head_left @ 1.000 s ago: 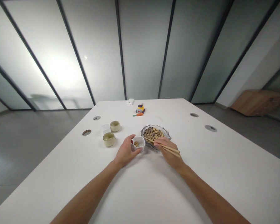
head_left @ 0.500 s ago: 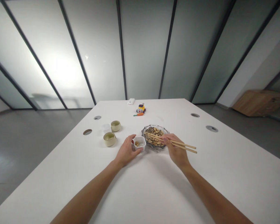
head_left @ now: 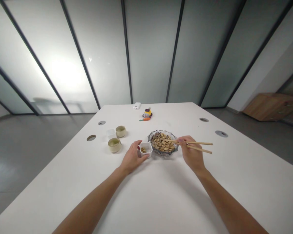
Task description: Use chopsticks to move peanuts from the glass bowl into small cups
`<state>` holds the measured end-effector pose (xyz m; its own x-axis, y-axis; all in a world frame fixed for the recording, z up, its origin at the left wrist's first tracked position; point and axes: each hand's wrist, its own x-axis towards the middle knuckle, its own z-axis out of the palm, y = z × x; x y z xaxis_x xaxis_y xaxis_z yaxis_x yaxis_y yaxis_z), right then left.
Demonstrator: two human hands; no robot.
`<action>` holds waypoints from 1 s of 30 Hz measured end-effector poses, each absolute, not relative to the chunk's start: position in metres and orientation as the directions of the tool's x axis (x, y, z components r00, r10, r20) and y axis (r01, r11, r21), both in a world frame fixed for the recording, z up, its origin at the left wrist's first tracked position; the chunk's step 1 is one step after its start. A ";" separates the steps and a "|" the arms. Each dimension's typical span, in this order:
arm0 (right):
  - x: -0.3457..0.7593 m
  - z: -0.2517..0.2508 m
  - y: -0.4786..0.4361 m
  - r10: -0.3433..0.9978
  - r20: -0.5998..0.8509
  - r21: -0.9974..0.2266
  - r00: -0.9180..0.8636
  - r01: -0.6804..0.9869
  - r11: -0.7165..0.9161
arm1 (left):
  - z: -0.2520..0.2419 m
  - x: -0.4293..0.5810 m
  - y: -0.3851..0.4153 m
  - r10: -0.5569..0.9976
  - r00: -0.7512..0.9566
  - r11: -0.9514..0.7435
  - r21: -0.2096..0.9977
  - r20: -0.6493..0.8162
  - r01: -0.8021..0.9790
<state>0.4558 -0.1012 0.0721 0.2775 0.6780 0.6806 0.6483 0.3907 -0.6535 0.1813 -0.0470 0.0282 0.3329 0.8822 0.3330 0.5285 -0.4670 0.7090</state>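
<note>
Pinching 2 chopsticks (head_left: 202, 143), right hand (head_left: 191, 156) seemingly prods nuts (head_left: 162, 145); left hand (head_left: 132, 158) cups tub (head_left: 146, 149)

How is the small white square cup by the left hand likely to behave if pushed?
The small white square cup probably slides easily: the white table looks smooth. It seems light, holding a few nuts, so it may tip; the left hand holds it.

left hand (head_left: 132, 158) cups small white cup (head_left: 146, 149) | right hand (head_left: 191, 153) holds chopsticks (head_left: 188, 145), tips over glass bowl (head_left: 163, 143)

Small cup (head_left: 145, 149) sits left of the peanut bowl (head_left: 163, 143) on the table (head_left: 161, 195).
</note>
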 end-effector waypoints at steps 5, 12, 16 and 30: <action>0.463 0.065 -0.095 0.692 0.690 -0.583 0.211 0.728 0.360 | 0.031 0.181 -0.048 0.881 0.341 -0.468 0.712 0.328 0.523; 0.459 0.063 -0.096 0.730 0.662 -0.613 0.169 0.683 0.397 | 0.031 0.182 -0.047 0.883 0.334 -0.464 0.712 0.329 0.526; 0.459 0.062 -0.097 0.771 0.623 -0.651 0.133 0.635 0.416 | 0.029 0.182 -0.047 0.886 0.336 -0.459 0.717 0.321 0.525; 0.467 0.063 -0.094 0.702 0.646 -0.696 0.299 0.608 0.382 | 0.028 0.181 -0.047 0.880 0.334 -0.471 0.711 0.337 0.523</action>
<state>0.4669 -0.0945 0.0631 0.2987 0.7020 0.6465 0.6080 0.3822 -0.6959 0.1807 -0.0468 0.0277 0.3338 0.8802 0.3375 0.5227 -0.4707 0.7108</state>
